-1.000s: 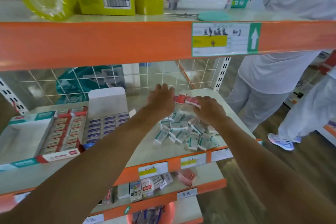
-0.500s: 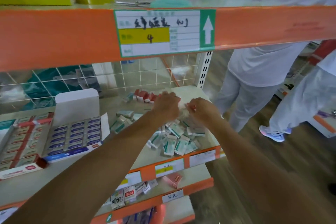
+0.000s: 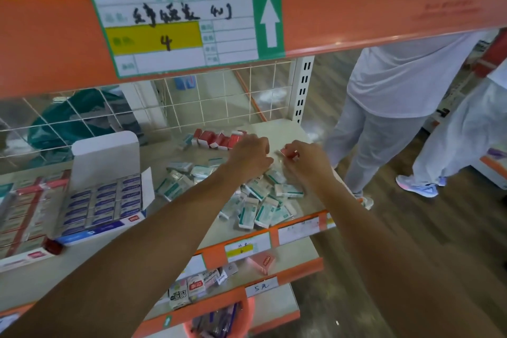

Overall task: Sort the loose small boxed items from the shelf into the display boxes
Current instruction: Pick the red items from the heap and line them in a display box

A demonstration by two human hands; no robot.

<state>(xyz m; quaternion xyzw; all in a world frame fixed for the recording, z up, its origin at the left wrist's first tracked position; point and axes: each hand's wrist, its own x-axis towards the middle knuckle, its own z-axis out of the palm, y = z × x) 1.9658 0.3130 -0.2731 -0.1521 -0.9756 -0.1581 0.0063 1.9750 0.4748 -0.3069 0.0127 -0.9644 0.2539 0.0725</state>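
Several loose green-and-white small boxes (image 3: 258, 202) lie in a pile on the middle shelf (image 3: 192, 228). A group of red small boxes (image 3: 219, 140) sits behind the pile near the wire back. My right hand (image 3: 307, 164) pinches one red small box (image 3: 288, 153) just above the pile. My left hand (image 3: 251, 155) hovers close beside it with fingers curled downward; whatever is under them is hidden. To the left stands an open display box of blue items (image 3: 104, 202) with its white lid up, and further left a display box of red items (image 3: 24, 214).
An orange shelf beam (image 3: 384, 14) with a label card crosses just above my hands. Two people in light clothes (image 3: 389, 107) stand right of the rack. The lower shelf holds mixed small packs (image 3: 192, 287) and a pink box (image 3: 263, 262); a pink basket (image 3: 219, 321) is below.
My hands have drawn slightly apart over the pile, and a red small box now shows in my right hand's fingers. The view has moved closer and to the right.
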